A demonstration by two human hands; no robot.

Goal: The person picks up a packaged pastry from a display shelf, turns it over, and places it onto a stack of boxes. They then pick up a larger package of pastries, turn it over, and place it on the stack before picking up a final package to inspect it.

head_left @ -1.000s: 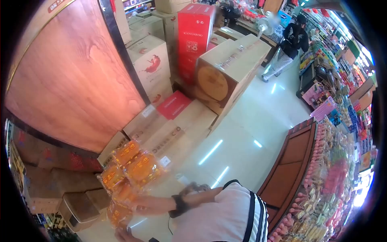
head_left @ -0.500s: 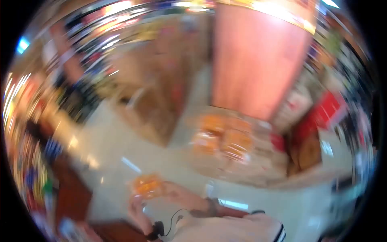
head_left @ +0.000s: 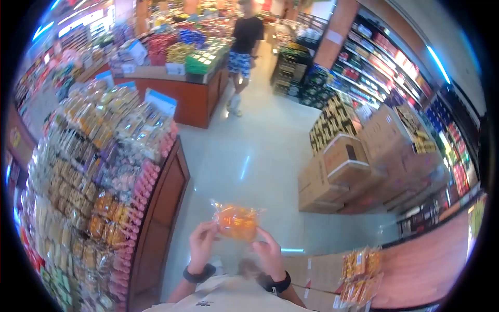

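On my left a wooden display stand (head_left: 162, 229) runs along the pale, glossy floor (head_left: 228, 156), heaped with clear-wrapped snacks (head_left: 78, 171) and edged with pink pieces. Beyond it, near a red-brown counter (head_left: 195, 104) loaded with colourful goods, a person (head_left: 247, 36) in a dark top and patterned shorts is in the aisle. To the right of the aisle come stacked cartons (head_left: 332, 177), with stocked shelves (head_left: 374, 67) behind them, and at the lower right more orange packs (head_left: 361, 268) lie on a brown box (head_left: 317, 262) beside a pinkish wood panel (head_left: 436, 260). My forearms reach forward from the bottom of the view, a dark band on each wrist. My left hand (head_left: 204, 244) is raised, its fingers curled and closed on the packet's left edge; my right hand (head_left: 269, 252) angles inward, closed on the lower right edge, with finger and thumb only a little apart. Between them, held up over the floor, is the orange packet (head_left: 236, 222): shiny clear film with crinkled corners sticking out, yellowish marks across its front, and glare hiding whatever they say.
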